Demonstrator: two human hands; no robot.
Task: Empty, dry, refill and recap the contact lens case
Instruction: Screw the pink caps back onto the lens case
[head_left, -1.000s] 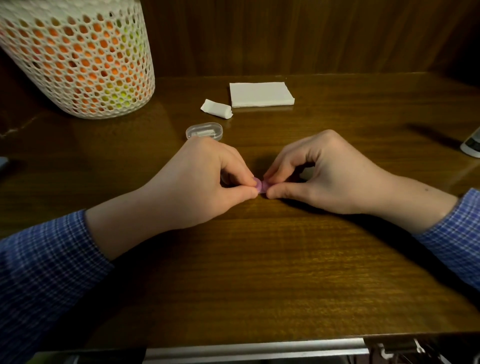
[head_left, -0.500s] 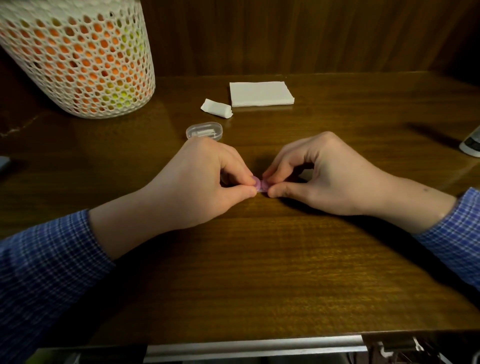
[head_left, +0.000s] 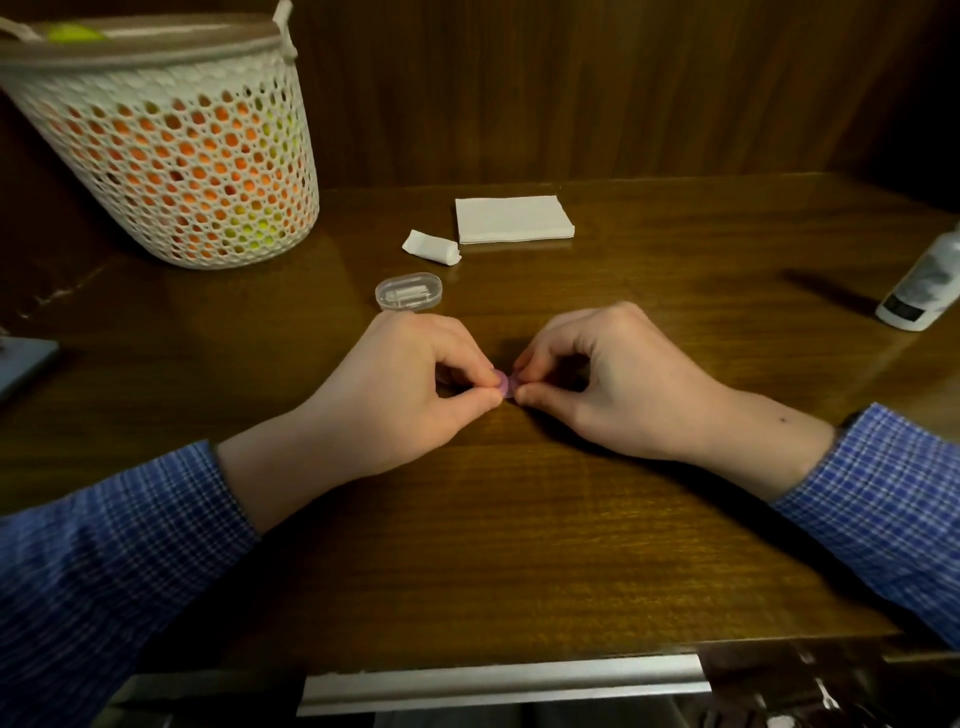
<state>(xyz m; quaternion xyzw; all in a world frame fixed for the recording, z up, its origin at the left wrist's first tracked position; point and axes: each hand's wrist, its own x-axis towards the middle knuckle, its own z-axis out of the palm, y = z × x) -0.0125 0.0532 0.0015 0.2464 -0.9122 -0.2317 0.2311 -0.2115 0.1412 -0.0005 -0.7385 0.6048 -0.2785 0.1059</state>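
- Nearest you, a metal strip runs along the front edge of the wooden worktop.
- Both your forearms lie on the worktop in blue checked sleeves, angled in toward the middle.
- Your left hand has its fingers curled, with thumb and forefinger pinching one end of the small purple contact lens case.
- Your right hand is curled the same way, and its thumb and fingertips pinch the other end of the case.
- The case sits low over the middle of the worktop between your two hands; most of it is hidden by your fingers, so you cannot tell whether its caps are on.
- Just beyond your left hand lies a small clear oval box with something pale inside.
- Farther back sits a rolled white scrap of tissue, just beside a flat stack of white napkins.
- At the right edge a white bottle leans into view.
- At the far left stands a white mesh basket showing orange and yellow through its holes.
- A dark wood-panelled wall closes off the back.
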